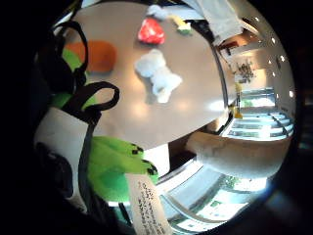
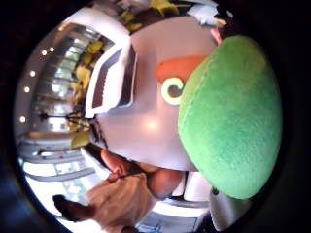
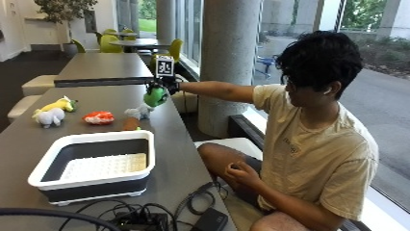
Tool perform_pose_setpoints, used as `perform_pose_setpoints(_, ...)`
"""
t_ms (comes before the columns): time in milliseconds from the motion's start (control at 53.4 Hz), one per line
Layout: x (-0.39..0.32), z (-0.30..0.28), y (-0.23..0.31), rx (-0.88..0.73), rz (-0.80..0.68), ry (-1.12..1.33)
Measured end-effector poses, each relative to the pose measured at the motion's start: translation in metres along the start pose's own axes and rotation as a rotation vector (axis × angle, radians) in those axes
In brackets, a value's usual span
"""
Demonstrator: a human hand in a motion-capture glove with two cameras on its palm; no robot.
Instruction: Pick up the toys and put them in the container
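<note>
Long grey surface (image 3: 173, 139) runs beside a window wall, its near edge along the person's bench. Of the hands, the gloved right (image 3: 161, 86) is curled round a green plush toy (image 3: 155, 96), held above the far part, near that edge. White and black container (image 3: 96, 166) sits nearer, well apart. White toy (image 3: 137, 112), orange toy (image 3: 131, 124), red toy (image 3: 98, 117) and yellow-white toy (image 3: 52, 112) lie between, strung crosswise.

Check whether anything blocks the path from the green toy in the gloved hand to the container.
Nothing visible does. The right hand holds the green plush toy above the table; the orange toy lies low beneath the path, and the container is open-topped.
</note>
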State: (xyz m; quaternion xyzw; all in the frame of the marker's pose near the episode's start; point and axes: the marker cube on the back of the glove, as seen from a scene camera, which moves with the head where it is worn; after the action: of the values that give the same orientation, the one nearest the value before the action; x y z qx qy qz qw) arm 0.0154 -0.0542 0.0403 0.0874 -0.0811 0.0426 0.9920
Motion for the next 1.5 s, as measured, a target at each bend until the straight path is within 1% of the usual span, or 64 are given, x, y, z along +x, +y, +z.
perform_pose_setpoints(206,-0.013,-0.061,-0.008,0.092,-0.015,0.081)
perform_pose_setpoints(262,0.009,-0.078,-0.009,0.118,0.012,0.108)
perform_pose_setpoints(318,0.030,-0.087,-0.011,0.144,0.053,-0.004)
perform_pose_setpoints(356,0.022,-0.092,-0.015,0.158,0.056,-0.088)
perform_pose_setpoints(374,0.018,-0.097,-0.018,0.162,0.050,-0.086)
perform_pose_setpoints(468,0.001,-0.132,-0.036,0.177,-0.003,0.084)
perform_pose_setpoints(543,-0.024,-0.143,-0.046,0.190,0.094,0.045)
perform_pose_setpoints(562,-0.032,-0.145,-0.049,0.192,0.096,0.025)
perform_pose_setpoints(580,-0.038,-0.147,-0.053,0.192,0.071,0.019)
perform_pose_setpoints(637,-0.052,-0.155,-0.068,0.184,-0.085,0.084)
perform_pose_setpoints(674,-0.064,-0.158,-0.077,0.183,-0.138,0.108)
perform_pose_setpoints(768,-0.098,-0.160,-0.093,0.187,-0.091,0.087)
perform_pose_setpoints(843,-0.119,-0.161,-0.107,0.180,-0.137,0.119)
perform_pose_setpoints(917,-0.146,-0.155,-0.117,0.174,-0.100,0.053)
perform_pose_setpoints(936,-0.153,-0.154,-0.120,0.170,-0.110,0.049)
perform_pose_setpoints(992,-0.173,-0.152,-0.130,0.157,-0.224,0.084)
perform_pose_setpoints(1030,-0.185,-0.150,-0.136,0.152,-0.275,0.085)
perform_pose_setpoints(1086,-0.204,-0.142,-0.144,0.144,-0.292,0.071)
perform_pose_setpoints(1161,-0.225,-0.132,-0.151,0.127,-0.227,0.036)
perform_pose_setpoints(1217,-0.231,-0.129,-0.156,0.118,-0.308,0.064)
perform_pose_setpoints(1254,-0.239,-0.125,-0.160,0.106,-0.329,0.071)
perform_pose_setpoints(1311,-0.252,-0.116,-0.165,0.083,-0.299,0.068)
perform_pose_setpoints(1386,-0.267,-0.105,-0.167,0.073,-0.214,0.021)
perform_pose_setpoints(1498,-0.287,-0.095,-0.179,0.069,-0.345,0.030)
